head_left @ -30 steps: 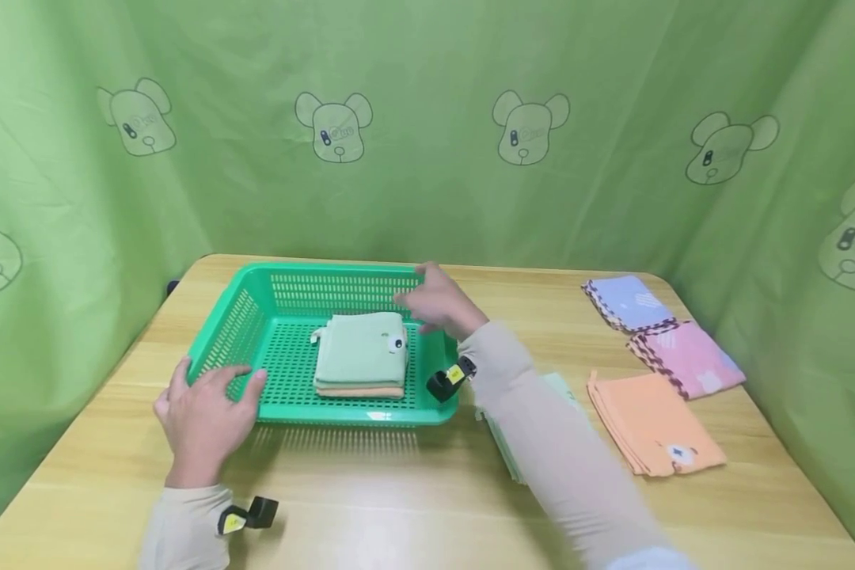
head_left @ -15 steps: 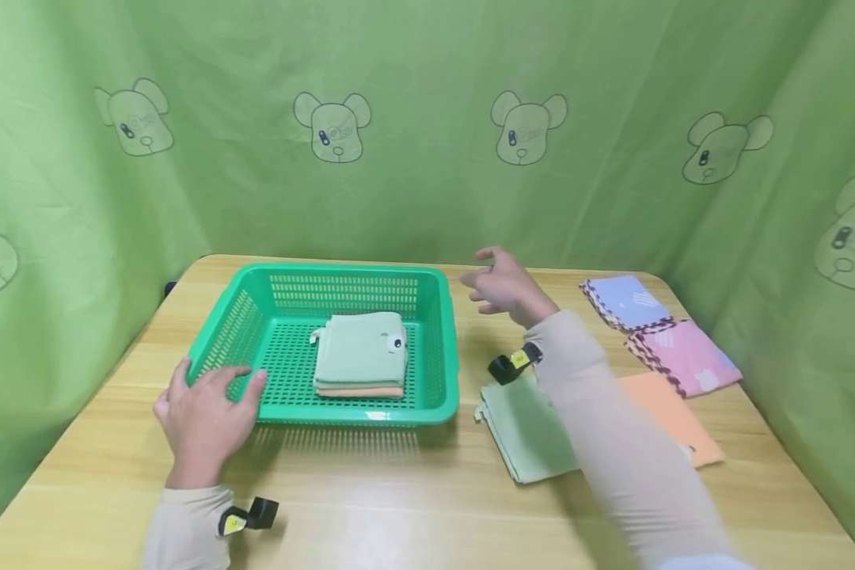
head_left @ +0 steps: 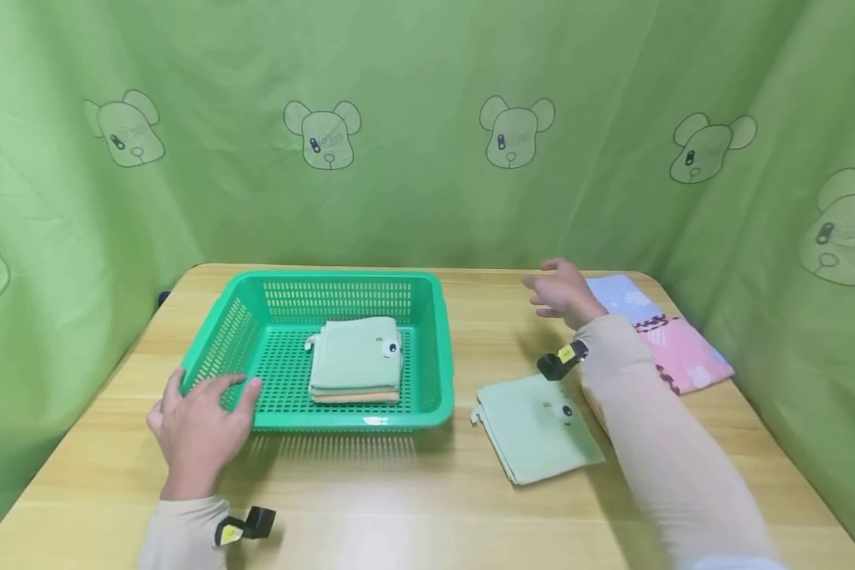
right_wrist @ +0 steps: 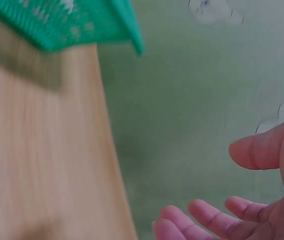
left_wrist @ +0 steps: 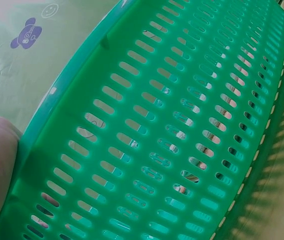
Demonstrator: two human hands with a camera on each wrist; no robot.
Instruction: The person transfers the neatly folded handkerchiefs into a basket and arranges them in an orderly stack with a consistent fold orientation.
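A green plastic basket [head_left: 445, 396] with slotted walls stands on the table. Inside it lies a small stack of folded cloths, a pale green towel [head_left: 352, 352] with a cartoon eye on top and a peach one beneath. My left hand [head_left: 203, 427] holds the basket's front left corner, its fingers over the rim. In the left wrist view, part of that hand shows beside the basket wall [left_wrist: 106, 107]. My right hand [head_left: 566, 293] hovers over the table with spread, relaxed fingers and nothing in it, beside the folded blue cloth [head_left: 623, 293].
Right of the basket lies another folded pale green towel [head_left: 534, 431]. A pink cloth [head_left: 687, 356] with a checked border lies at the right, partly behind my forearm, which nearly covers a peach cloth. Green curtains surround the wooden table [head_left: 370, 507].
My right hand has left the basket's right side and moved right, towards the blue cloth. The left hand stays at the basket corner. The view has shifted slightly.
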